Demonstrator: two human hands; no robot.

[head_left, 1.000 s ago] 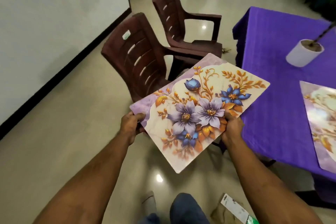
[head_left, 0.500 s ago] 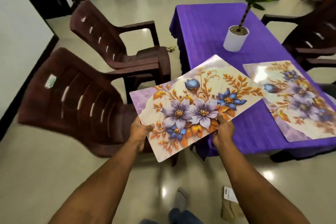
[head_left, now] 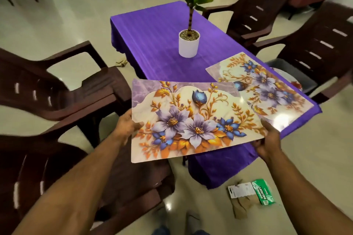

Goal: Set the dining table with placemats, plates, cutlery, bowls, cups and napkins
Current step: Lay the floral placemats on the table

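Note:
I hold a floral placemat [head_left: 191, 118] flat in the air over the near left corner of the table, which wears a purple cloth [head_left: 152, 30]. My left hand [head_left: 125, 127] grips the mat's left edge, thumb on top. My right hand [head_left: 268, 142] grips its right corner. A second floral placemat [head_left: 267, 86] lies on the table's right side; the held mat overlaps its near left corner in view.
A white pot with a green plant [head_left: 189, 45] stands mid-table. Brown plastic chairs sit at left [head_left: 57, 89], near left [head_left: 47, 173] and right [head_left: 315, 47]. A plate [head_left: 286, 78] peeks out beyond the table's right edge. Packaging [head_left: 250, 194] lies on the floor.
The view has swung right, toward the table. Both hands carried the placemat rightward and turned it level over the table's near corner; my right hand shifted to the mat's right corner.

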